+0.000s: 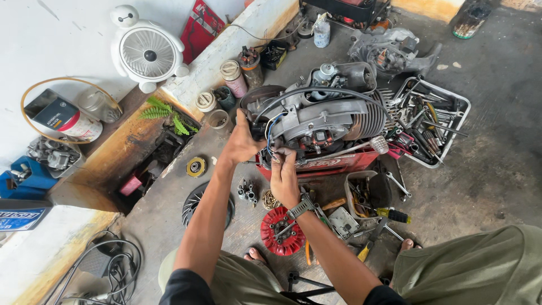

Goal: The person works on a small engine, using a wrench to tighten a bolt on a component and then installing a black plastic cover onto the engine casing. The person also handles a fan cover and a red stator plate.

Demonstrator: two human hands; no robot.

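The grey engine (330,116) sat on a red crate (333,164) on the floor. Your left hand (241,141) gripped the engine's left edge, fingers wrapped around it. Your right hand (284,176), just below the engine, pinched the blue wires (270,135). Tugging could have snapped them, or tipped the engine off the crate.

White fan (149,53) against wall; metal tool tray (458,100) right; red finned disc (281,230) on floor; fern sprig (167,113).

Tools are crowding the tool tray (460,101) right of the engine (327,116); cans (232,76) are blocking its left; bare floor (497,169) is lying open
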